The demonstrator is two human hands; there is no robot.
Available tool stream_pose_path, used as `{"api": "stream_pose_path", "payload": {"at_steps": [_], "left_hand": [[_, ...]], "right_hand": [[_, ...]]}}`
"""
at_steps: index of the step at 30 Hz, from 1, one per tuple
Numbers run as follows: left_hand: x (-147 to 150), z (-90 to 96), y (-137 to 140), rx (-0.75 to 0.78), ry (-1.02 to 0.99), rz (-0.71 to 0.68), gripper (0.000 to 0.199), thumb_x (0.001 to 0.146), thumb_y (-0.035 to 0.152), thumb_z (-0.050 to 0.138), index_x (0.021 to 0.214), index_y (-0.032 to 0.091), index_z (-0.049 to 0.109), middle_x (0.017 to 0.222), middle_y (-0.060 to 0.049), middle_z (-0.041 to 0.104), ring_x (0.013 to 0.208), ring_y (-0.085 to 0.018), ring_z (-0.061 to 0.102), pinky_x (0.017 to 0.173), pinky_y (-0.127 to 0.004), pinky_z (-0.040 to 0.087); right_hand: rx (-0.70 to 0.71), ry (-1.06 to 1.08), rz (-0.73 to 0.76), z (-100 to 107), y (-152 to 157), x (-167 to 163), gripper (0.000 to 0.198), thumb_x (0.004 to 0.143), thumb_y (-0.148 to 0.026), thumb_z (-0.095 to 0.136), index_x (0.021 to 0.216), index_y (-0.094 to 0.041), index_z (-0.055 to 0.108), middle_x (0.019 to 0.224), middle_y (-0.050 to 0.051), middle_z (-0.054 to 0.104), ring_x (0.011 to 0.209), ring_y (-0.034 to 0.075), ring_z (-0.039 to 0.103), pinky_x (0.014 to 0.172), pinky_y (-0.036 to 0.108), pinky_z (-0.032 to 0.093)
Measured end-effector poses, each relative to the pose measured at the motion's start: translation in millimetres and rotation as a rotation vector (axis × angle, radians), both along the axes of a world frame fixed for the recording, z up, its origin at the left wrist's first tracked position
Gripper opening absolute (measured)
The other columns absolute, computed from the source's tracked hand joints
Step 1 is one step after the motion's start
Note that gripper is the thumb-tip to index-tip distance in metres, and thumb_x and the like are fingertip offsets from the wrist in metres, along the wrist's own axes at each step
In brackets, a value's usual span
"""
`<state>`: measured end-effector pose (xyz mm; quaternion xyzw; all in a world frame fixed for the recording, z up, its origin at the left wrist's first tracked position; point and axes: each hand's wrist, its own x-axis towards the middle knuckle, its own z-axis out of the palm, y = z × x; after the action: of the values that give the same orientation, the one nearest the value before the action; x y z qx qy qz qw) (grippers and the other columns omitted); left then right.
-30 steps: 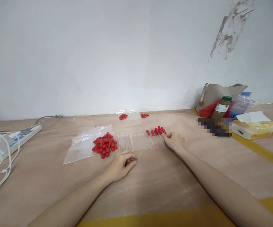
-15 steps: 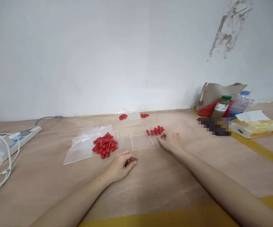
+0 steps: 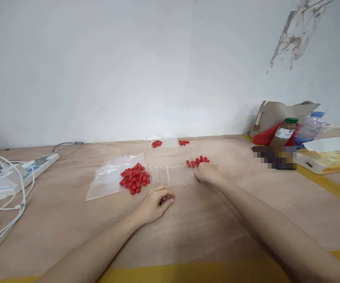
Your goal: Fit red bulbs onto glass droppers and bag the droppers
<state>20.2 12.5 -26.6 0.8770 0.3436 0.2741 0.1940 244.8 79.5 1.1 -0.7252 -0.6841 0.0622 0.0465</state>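
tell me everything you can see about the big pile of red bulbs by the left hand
The big pile of red bulbs is a loose heap of small, rubbery-looking pieces, each with a rounded end and narrower neck. They lie at mixed angles, too overlapped to count. Part rests on a clear plastic bag; the rest seems to spill onto the table. Clear tubes lie just right of it, and the left hand is close, holding none.
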Motion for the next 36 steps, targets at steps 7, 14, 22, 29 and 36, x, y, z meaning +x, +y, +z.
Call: {"api": "stream_pose_path", "payload": {"at_steps": [7,14,22,29,36], "left_hand": [[-17,22.0,14,0.213,0.048,0.117,0.014,0.083,0.024,0.048,0.079,0.017,0.06,0.08,-0.003,0.057,0.075,-0.014,0.053,0.069,-0.025,0.042],[-57,69.6,83,0.347,0.539,0.166,0.019,0.08,0.015,0.045,0.087,0.017,0.062,0.089,-0.006,0.055,0.085,-0.02,0.05,0.077,-0.031,0.038],[-55,65.5,118,0.13,0.741,-0.04,0.018,0.068,0.009,0.054,0.075,0.02,0.067,0.083,-0.002,0.059,0.079,-0.017,0.055,0.071,-0.024,0.04],[-60,67.1,120,0.09,0.63,-0.051,0.013,0.07,0.012,0.052,0.072,0.019,0.063,0.081,-0.002,0.058,0.077,-0.016,0.055,0.07,-0.024,0.042],[-45,60.7,65,0.131,0.204,0.107,0.016,0.086,0.026,0.036,0.092,0.017,0.048,0.094,-0.004,0.058,0.084,-0.015,0.055,0.073,-0.027,0.044]], "right_hand": [[0.096,0.1,0.157,4,-29,8,0.029,0.085,-0.024,0.03,0.092,-0.011,0.055,0.087,0.014,0.061,0.079,0.021,0.056,0.07,0.032,0.039],[0.451,0.249,0.773,-33,-63,11,0.026,0.084,-0.017,0.038,0.106,-0.019,0.05,0.096,0.008,0.058,0.087,0.018,0.05,0.075,0.032,0.04],[0.514,0.285,0.768,-47,-67,2,0.028,0.082,-0.009,0.04,0.102,-0.02,0.055,0.087,0.006,0.058,0.08,0.016,0.051,0.072,0.03,0.04],[0.507,0.317,0.724,-45,-68,1,0.023,0.086,-0.013,0.034,0.097,-0.017,0.054,0.086,0.006,0.058,0.079,0.016,0.053,0.07,0.03,0.039],[0.536,0.33,0.628,-43,-70,0,0.017,0.087,-0.019,0.034,0.09,-0.017,0.051,0.084,0.005,0.06,0.077,0.016,0.054,0.072,0.031,0.036]]}}
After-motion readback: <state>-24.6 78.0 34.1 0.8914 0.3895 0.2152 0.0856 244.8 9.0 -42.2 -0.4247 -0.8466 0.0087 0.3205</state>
